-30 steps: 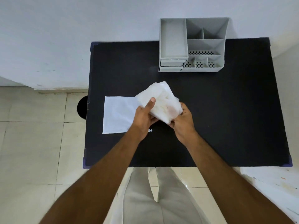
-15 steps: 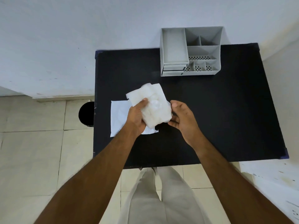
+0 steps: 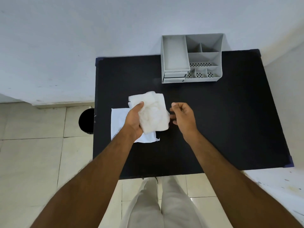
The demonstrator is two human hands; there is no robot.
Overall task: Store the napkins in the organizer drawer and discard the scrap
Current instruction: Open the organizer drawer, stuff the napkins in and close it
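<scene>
My left hand [image 3: 134, 121] grips a bunched white napkin [image 3: 152, 111] above the black table [image 3: 222, 122], thumb pressed on its upper edge. A second white napkin [image 3: 119, 124] lies flat on the table beneath that hand, partly hidden by it. My right hand [image 3: 183, 118] hovers just right of the bunched napkin, fingers loosely curled and apart, holding nothing. The grey organizer [image 3: 191, 58] stands at the table's far edge against the wall; its two small drawers [image 3: 174, 77] at the lower left look closed.
A round black bin [image 3: 86, 120] stands on the tiled floor just off the table's left edge. A white wall runs behind the table. My legs in light trousers are at the table's near edge.
My right hand has let go of the bunched napkin and drawn a little to the right. The left hand keeps the napkin and has shifted it slightly left.
</scene>
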